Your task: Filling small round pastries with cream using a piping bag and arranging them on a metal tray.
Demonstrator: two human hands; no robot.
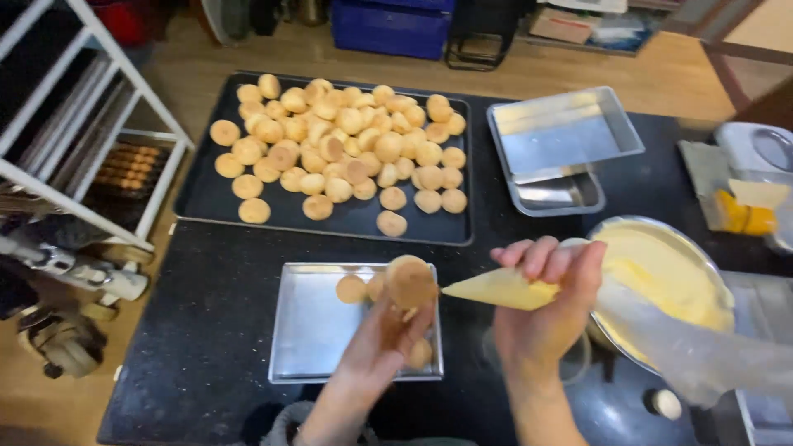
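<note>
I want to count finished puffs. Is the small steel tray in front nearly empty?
Yes. The small steel tray holds only a few puffs; most of it shows bare metal.

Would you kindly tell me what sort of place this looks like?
Probably a bakery kitchen: a black tray of small puffs, a cream-filled piping bag, and a white tray rack.

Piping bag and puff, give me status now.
Left hand holds puff over small steel tray. Right hand grips piping bag, tip at puff. Nothing blocking.
</note>
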